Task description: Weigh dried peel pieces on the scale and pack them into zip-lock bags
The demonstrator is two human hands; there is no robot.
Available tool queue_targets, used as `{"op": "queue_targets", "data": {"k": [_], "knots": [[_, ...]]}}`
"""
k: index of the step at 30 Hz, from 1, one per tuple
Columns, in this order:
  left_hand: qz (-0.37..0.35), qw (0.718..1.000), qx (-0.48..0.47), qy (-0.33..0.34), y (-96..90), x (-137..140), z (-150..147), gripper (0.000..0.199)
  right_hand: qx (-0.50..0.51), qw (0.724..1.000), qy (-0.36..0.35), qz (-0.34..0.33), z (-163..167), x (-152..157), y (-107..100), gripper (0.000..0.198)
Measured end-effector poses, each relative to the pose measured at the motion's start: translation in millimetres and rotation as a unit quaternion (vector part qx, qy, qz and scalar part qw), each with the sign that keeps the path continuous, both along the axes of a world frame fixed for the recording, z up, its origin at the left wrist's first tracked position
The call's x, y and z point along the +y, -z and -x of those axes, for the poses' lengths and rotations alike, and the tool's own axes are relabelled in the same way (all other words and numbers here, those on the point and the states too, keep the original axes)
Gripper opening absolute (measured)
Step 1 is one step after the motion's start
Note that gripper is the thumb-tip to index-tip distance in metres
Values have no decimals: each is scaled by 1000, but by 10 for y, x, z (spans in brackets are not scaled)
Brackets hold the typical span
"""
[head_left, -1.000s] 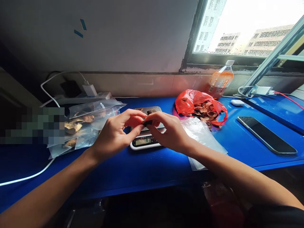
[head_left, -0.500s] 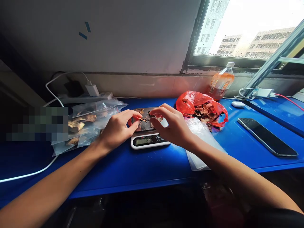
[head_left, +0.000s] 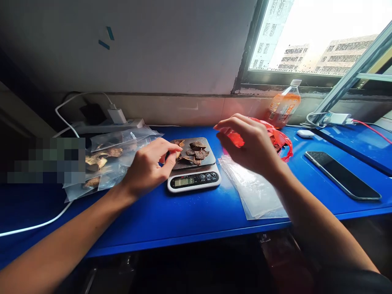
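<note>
The grey wall (head_left: 168, 53) is marked by two blue strips (head_left: 104, 44) and edged below by a band of glossy tile (head_left: 192, 109); daylight is admitted at upper right by a window (head_left: 318, 28), beyond which buildings (head_left: 347, 53) are seen; its right side is crossed by a slanted metal frame (head_left: 343, 85); the blue tabletop (head_left: 199, 216) is unevenly lit.

Blue, Red and Brown

Bright blue all over on the tabletop (head_left: 196, 222). White around the edge on the digital kitchen scale (head_left: 193, 188), with grey on the plate (head_left: 211, 159) and black on the front panel (head_left: 197, 179). Dark brown on the dried pieces (head_left: 201, 154), speckled on the back one. Bright red on the plastic bag (head_left: 274, 131). Orange on the drink bottle (head_left: 283, 108), with a white cap (head_left: 295, 83). Black on the phone screen (head_left: 343, 175).
</note>
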State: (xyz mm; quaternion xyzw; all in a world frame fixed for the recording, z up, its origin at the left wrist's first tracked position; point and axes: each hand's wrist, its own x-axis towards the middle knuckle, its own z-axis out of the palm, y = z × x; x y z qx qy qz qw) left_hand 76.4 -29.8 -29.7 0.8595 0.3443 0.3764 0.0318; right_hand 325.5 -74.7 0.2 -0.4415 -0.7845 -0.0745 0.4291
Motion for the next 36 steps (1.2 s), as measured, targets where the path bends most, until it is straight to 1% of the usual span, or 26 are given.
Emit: {"op": "queue_targets", "data": {"k": [2,3,5,6,7,8,10,12,14,17,20,23,28,31,33,36], "knots": [[-5,1000,-12,-16,-33,16,35,20,-75,994,28,72,-199,1,-20,15],[-7,1000,-17,-22,-44,23,49,20,-121,985,39,120,-290,20,5,14],[-15,999,-21,-19,-55,30,66,19,-204,952,63,221,-432,94,109,11],[-18,1000,-21,-13,-56,29,68,19,-231,935,75,259,-477,144,175,10],[-21,1000,-21,-5,-55,26,68,19,-248,922,85,286,-504,195,240,12],[-22,1000,-21,1,-52,21,66,19,-256,914,90,302,-516,245,298,14],[-16,1000,-18,6,-43,9,60,19,-256,912,87,310,-507,323,376,17],[-5,1000,-16,9,-32,-2,54,20,-251,916,81,303,-478,360,401,19],[6,1000,-16,14,-22,-7,50,21,-250,918,83,296,-450,358,389,18],[9,999,-19,28,-15,-8,48,21,-267,911,95,301,-428,322,356,11],[-6,999,-22,43,-19,-11,50,20,-287,906,104,295,-421,300,343,8],[-15,998,-24,48,-24,-14,51,19,-278,906,103,303,-408,313,362,8],[-16,998,-18,52,-17,-8,53,20,-244,905,91,335,-397,352,388,14],[-45,997,-20,65,-20,-4,67,20,-243,905,84,339,-469,330,325,23],[-69,995,-24,73,-29,-10,77,19,-236,915,61,321,-533,280,239,25],[-85,993,-25,78,-46,-37,79,18,-171,955,10,241,-556,166,97,16]]}}
